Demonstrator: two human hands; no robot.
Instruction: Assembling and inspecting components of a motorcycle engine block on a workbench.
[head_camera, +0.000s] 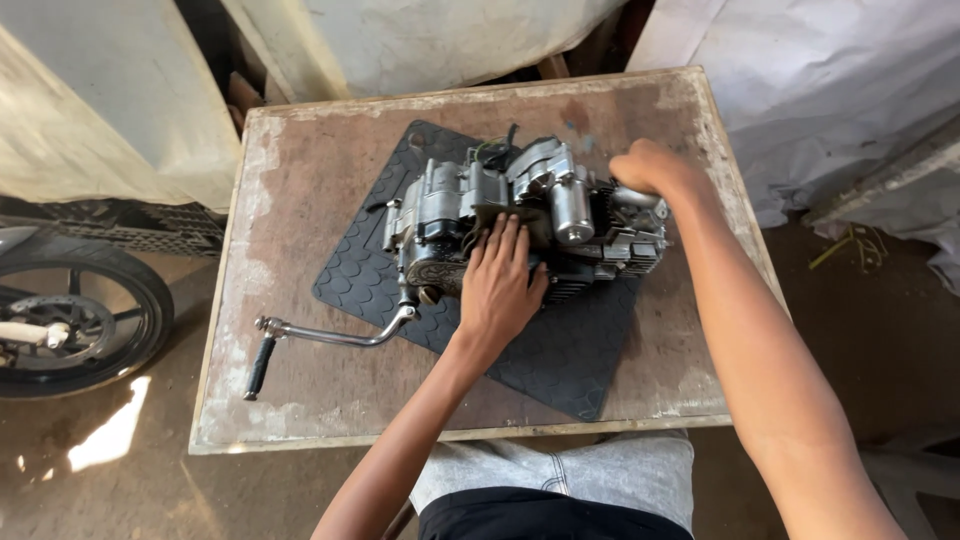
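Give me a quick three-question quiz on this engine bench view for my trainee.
1. True or false: the left hand lies flat on the engine.
2. What does the engine sit on? A) bare wood B) a dark rubber mat C) a metal tray
3. Which side of the table does the kick lever point toward, as seen in the head view?

Key
1. True.
2. B.
3. The left side; its black grip lies off the mat on the wood. The right hand grips the engine's far right end.
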